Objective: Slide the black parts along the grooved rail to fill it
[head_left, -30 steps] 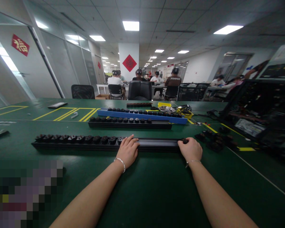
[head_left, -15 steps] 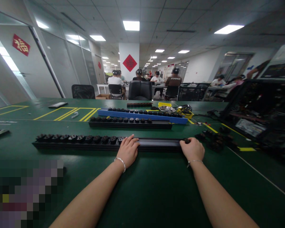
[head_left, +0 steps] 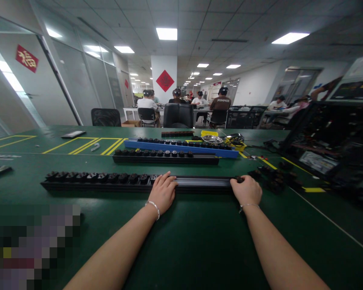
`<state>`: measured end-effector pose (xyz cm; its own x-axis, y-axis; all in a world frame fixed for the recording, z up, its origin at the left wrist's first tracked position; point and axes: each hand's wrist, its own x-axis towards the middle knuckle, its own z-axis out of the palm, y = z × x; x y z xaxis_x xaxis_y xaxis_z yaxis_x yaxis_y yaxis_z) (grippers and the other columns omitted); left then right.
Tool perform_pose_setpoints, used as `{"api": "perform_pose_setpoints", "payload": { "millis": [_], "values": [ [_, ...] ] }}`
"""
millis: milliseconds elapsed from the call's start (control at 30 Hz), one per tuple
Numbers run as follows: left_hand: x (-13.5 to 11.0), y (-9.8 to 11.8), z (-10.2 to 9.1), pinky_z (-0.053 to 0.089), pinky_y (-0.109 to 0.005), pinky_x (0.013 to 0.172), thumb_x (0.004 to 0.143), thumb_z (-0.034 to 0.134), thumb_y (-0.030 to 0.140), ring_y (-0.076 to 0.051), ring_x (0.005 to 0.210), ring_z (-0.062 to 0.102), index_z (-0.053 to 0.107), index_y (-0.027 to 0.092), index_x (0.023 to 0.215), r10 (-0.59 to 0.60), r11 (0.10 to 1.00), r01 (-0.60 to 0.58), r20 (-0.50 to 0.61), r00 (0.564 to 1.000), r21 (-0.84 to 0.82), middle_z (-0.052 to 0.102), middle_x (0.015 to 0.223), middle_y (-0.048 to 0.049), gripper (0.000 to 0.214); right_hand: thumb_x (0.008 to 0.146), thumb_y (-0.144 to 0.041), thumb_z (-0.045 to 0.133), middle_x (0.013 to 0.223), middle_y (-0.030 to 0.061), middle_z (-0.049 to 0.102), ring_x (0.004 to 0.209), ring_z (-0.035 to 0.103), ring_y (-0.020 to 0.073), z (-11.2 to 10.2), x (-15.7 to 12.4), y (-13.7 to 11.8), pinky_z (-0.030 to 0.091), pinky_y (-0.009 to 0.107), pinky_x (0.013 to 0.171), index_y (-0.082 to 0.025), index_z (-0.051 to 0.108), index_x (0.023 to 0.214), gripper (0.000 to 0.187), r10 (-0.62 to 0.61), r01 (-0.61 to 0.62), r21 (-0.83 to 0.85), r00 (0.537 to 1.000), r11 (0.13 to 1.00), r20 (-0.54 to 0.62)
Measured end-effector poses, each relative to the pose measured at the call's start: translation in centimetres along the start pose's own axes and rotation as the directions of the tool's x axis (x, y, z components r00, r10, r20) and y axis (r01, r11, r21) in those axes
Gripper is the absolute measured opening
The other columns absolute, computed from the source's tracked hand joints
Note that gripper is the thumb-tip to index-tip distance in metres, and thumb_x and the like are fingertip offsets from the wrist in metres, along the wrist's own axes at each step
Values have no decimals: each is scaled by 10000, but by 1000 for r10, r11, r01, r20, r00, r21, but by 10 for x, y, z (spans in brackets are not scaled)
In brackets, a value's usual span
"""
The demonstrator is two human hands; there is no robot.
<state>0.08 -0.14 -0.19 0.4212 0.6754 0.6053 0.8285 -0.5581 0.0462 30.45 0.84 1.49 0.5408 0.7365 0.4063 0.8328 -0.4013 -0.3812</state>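
Rail under work: long black rail (head_left: 133,187) lies crosswise on the green surface (head_left: 181,241), the closest of the rails to the person. A row of dark modules (head_left: 113,177) fills its left part; the right part shows a bare grey channel.
Part at rail end: small dark part (head_left: 238,179), partly covered, at the right end of the rail; its exact form cannot be made out.
Right hand: right hand (head_left: 248,190), grip closed, thumb and fingers pinching the small dark part.
Left hand: left hand (head_left: 163,189), palm down across the rail where the visible modules end; grip unclosed, fingers outstretched and slightly parted. What lies beneath the palm is hidden.
Wrists: a bracelet on each.
Second rail: shorter black rail (head_left: 166,159), beyond the first and apart from it, also bearing modules.
Blue channel: blue rail (head_left: 199,150), just behind the shorter one, carrying a further row.
Right of rails: loose heap of dark pieces (head_left: 275,179), near the right hand; black equipment frame (head_left: 314,137) beyond it.
Far edge: metal bowl (head_left: 212,139), yellow tray (head_left: 209,133) and tangled cables (head_left: 236,139), close together.
Background: black chair (head_left: 178,115), seated people, and a pillar with a red diamond sign (head_left: 165,81).
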Motion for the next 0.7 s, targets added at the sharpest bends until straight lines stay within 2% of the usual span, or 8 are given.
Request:
{"api": "perform_pose_setpoints", "payload": {
  "millis": [700],
  "values": [
    [-1, -1, 2, 301, -459, 1041, 807, 466, 154, -249, 1255, 380, 612, 224, 1009, 5, 1000, -5, -12, 1000, 4, 590, 1194, -52, 260, 708, -403, 461, 935, 144, 624, 894, 531, 279, 0, 3, 6, 394, 377, 784, -120, 617, 984, 425, 40, -40, 13, 999, 999, -23]
  ]
}}
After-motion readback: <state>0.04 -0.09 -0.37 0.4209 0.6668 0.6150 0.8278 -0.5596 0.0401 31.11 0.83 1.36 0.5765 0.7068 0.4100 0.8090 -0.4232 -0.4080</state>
